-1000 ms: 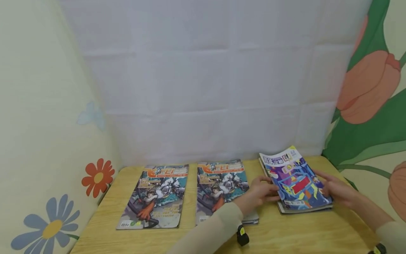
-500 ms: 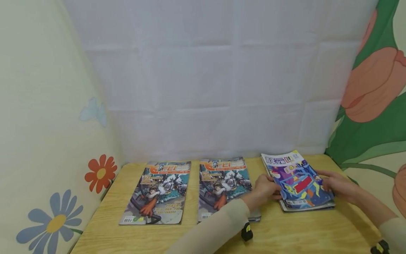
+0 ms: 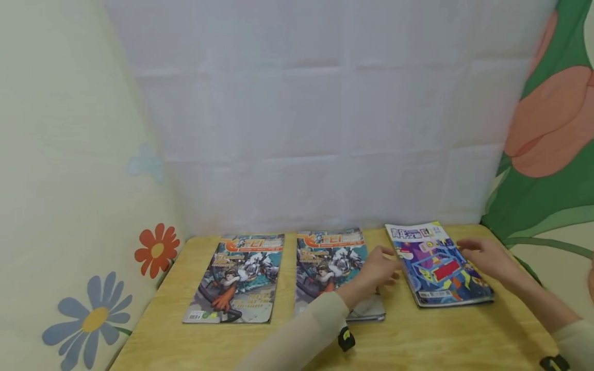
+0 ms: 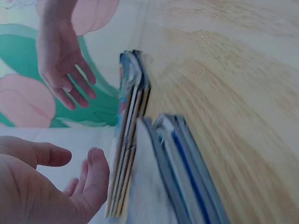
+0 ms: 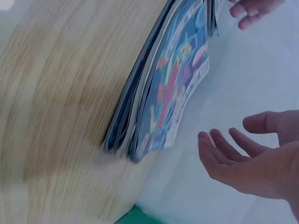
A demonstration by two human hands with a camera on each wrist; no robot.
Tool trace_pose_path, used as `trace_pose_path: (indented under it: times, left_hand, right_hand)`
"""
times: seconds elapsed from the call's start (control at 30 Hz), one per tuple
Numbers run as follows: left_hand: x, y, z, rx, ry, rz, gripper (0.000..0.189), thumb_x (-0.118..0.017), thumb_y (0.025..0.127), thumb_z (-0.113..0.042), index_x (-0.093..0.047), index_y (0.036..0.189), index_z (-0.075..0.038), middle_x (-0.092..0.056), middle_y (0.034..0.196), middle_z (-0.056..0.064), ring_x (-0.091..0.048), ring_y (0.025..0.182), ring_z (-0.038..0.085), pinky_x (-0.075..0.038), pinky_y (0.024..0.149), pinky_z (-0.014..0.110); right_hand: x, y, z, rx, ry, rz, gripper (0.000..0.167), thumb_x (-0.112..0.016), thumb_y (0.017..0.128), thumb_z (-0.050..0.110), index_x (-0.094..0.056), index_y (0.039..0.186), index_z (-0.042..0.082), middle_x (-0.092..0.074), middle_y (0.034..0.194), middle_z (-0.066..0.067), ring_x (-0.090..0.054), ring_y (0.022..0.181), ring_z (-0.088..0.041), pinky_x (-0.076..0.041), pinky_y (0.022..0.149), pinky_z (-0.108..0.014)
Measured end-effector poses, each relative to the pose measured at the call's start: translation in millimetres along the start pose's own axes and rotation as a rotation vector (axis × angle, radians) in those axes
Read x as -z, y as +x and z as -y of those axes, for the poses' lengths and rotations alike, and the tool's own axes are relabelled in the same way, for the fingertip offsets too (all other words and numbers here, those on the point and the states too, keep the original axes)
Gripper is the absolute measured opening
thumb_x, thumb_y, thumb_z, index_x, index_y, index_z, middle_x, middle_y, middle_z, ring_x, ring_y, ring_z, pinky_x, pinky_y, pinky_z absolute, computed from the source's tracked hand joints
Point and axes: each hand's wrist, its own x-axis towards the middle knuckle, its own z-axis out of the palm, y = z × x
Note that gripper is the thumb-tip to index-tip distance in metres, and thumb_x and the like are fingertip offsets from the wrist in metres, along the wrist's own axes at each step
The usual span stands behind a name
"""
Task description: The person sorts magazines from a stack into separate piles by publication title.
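At the right of the table lies a stack of magazines point(image 3: 438, 270), its top cover blue and purple with white lettering. My left hand point(image 3: 377, 269) hovers between this stack and the middle magazine stack point(image 3: 327, 255), partly covering the latter. Beyond the right stack's right edge is my right hand point(image 3: 492, 260), fingers loosely bent and holding nothing. In the left wrist view, my left hand point(image 4: 60, 186) has relaxed fingers with nothing in them. The right wrist view shows a gap between my right hand point(image 5: 252, 163) and the stack's several layered magazines point(image 5: 173, 93).
A magazine point(image 3: 236, 283) with the same cover as the middle stack's lies at the left of the wooden table point(image 3: 408, 340). Behind the table hangs a white cloth point(image 3: 315, 129). Painted walls point(image 3: 69, 154) stand on both sides.
Both hands have let go of the right magazine stack and drawn away from its sides. Its magazines now lie flatter and more evenly together. The head view has shifted slightly.
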Motion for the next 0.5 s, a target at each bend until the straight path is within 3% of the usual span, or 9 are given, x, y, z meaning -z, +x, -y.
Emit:
trace_pose_path:
  times: [0.2, 0.37, 0.5]
  left_hand:
    - [36.9, -14.8, -4.4, -0.035, -0.006, 0.080, 0.031, -0.066, 0.093, -0.004, -0.061, 0.123, -0.007, -0.065, 0.094, 0.009, -0.069, 0.079, 0.030, -0.059, 0.074, 0.047]
    - [68.2, -29.7, -3.9, -0.044, -0.014, 0.090, 0.029, -0.068, 0.095, -0.010, -0.062, 0.123, -0.006, -0.067, 0.097, 0.009, -0.070, 0.087, 0.033, -0.059, 0.077, 0.045]
    - [90.6, -47.5, 1.9, -0.050, 0.006, 0.077, 0.030, -0.066, 0.097, -0.012, -0.061, 0.125, -0.003, -0.067, 0.098, 0.009, -0.070, 0.088, 0.031, -0.058, 0.079, 0.044]
  right_hand:
    - [-27, -0.9, 27, 0.084, 0.046, -0.107, 0.038, -0.048, 0.105, 0.014, -0.059, 0.130, -0.011, -0.063, 0.122, -0.030, -0.061, 0.108, -0.045, -0.054, 0.082, -0.049]
    - [-49, 2.3, 43, 0.101, 0.100, -0.073, 0.038, -0.050, 0.106, 0.018, -0.060, 0.129, -0.010, -0.066, 0.114, -0.025, -0.065, 0.096, -0.034, -0.054, 0.069, -0.036]
    - [-70, 5.6, 54, 0.095, 0.156, -0.022, 0.037, -0.052, 0.105, 0.017, -0.061, 0.130, -0.008, -0.066, 0.115, -0.023, -0.066, 0.095, -0.032, -0.055, 0.069, -0.037]
